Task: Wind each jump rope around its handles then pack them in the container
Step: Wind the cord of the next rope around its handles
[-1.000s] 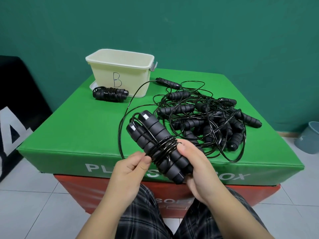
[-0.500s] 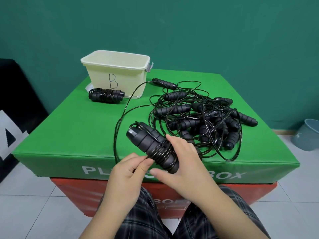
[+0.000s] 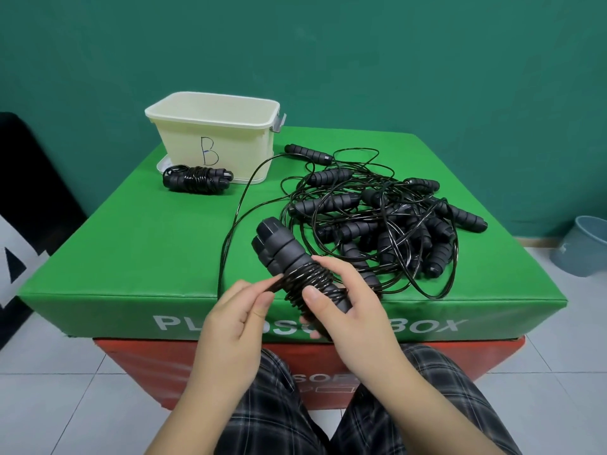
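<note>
My right hand (image 3: pixel 348 310) grips a pair of black jump rope handles (image 3: pixel 282 249) held side by side, with several turns of black cord around their middle. My left hand (image 3: pixel 236 310) pinches the loose cord just left of the coil. That cord (image 3: pixel 230 238) runs in a long loop over the green top. A wound jump rope (image 3: pixel 197 178) lies in front of the cream container marked B (image 3: pixel 213 139) at the back left. A tangled pile of jump ropes (image 3: pixel 387 221) covers the right half.
The green padded box (image 3: pixel 131 244) sits on a red base, its front edge close to my knees. A lid lies under the container. A grey bin (image 3: pixel 584 247) stands on the tiled floor at the right. A black mat leans at the left.
The handles have tilted up and away again, and my right hand has shifted its grip lower on them. My left hand has drawn the cord in against the coil.
</note>
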Demonstrator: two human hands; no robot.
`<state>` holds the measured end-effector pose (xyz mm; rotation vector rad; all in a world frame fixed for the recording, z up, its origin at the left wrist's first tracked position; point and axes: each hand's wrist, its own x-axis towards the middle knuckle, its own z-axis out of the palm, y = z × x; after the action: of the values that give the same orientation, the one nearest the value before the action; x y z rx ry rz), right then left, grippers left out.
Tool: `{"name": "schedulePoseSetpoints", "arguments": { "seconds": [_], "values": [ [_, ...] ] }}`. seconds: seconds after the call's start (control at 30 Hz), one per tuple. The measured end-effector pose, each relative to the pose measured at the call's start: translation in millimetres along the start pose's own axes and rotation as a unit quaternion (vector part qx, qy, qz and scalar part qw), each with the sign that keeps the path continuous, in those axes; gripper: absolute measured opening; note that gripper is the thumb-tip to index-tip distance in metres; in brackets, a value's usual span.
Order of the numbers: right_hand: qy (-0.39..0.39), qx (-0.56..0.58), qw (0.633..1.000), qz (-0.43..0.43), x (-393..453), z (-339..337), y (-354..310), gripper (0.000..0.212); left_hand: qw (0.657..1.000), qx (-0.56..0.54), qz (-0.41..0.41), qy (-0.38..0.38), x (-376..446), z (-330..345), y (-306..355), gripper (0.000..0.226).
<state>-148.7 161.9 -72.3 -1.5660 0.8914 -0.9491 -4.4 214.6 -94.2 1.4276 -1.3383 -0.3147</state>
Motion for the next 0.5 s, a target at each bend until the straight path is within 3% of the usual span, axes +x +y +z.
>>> {"name": "schedulePoseSetpoints", "arguments": {
  "seconds": [0.1, 0.27, 0.4, 0.5],
  "values": [
    [0.008, 0.046, 0.999, 0.023, -2, 6, 2, 0.029, 0.996, 0.081, 0.029, 0.036, 0, 0, -7, 0.018],
    [0.025, 0.109, 0.993, 0.039, -2, 12, -1, 0.027, 0.983, 0.179, 0.023, 0.026, -4, 2, -15, 0.040],
    [0.016, 0.175, 0.983, 0.049, -1, 14, -2, 0.034, 0.986, 0.165, -0.025, -0.014, -5, 2, -21, 0.046],
    [-0.010, 0.193, 0.980, 0.039, -2, 16, -2, 0.044, 0.995, 0.047, -0.079, -0.032, -5, 3, -27, 0.056]
  ]
}}
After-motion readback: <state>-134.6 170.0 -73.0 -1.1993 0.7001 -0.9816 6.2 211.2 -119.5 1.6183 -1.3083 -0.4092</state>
